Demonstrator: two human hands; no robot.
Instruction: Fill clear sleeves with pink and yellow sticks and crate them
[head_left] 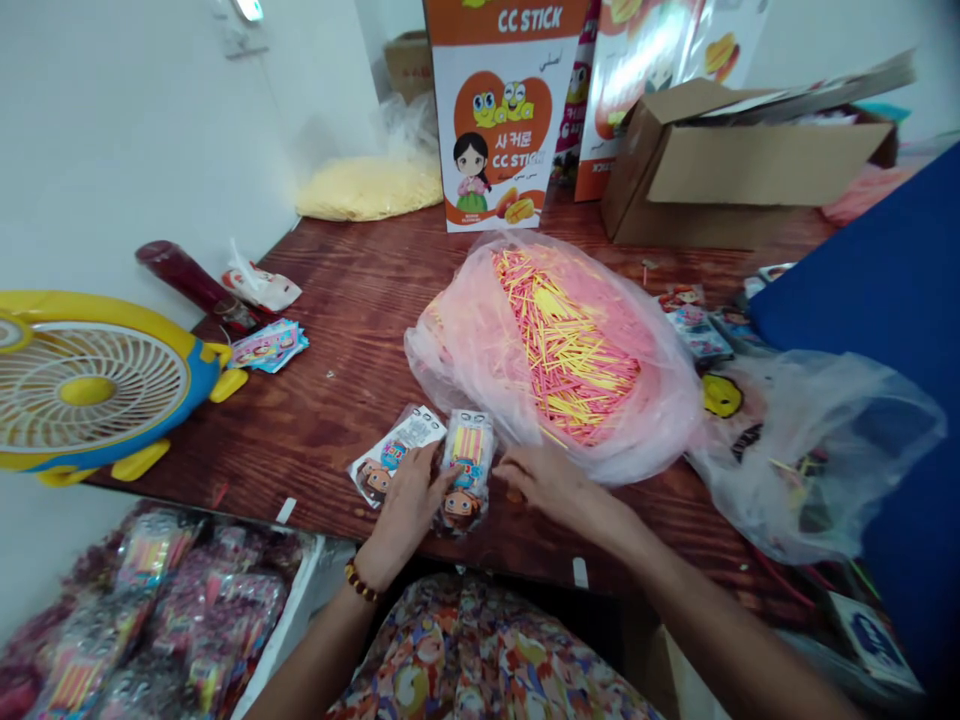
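A clear packet of pink and yellow sticks [470, 455] lies on the table in front of me, with a cartoon face at its lower end. My left hand [409, 500] is at its left side, thumb on the packet and fingers closed along its edge. Partly under that hand are flat printed packets [386, 462]. My right hand [551, 487] is just right of the stick packet, its fingers curled together; anything inside them is hidden. Beyond it, a large open pink plastic bag [442, 345] holds a heap of loose pink and yellow sticks [574, 355].
A yellow-and-blue fan [90, 390] stands at left, near a dark red bottle [187, 280] and printed cards [268, 346]. Filled packets fill a container [150, 610] below the table edge. Behind are a CC Stick box [499, 130] and an open carton [750, 165]. A clear bag [825, 450] lies right.
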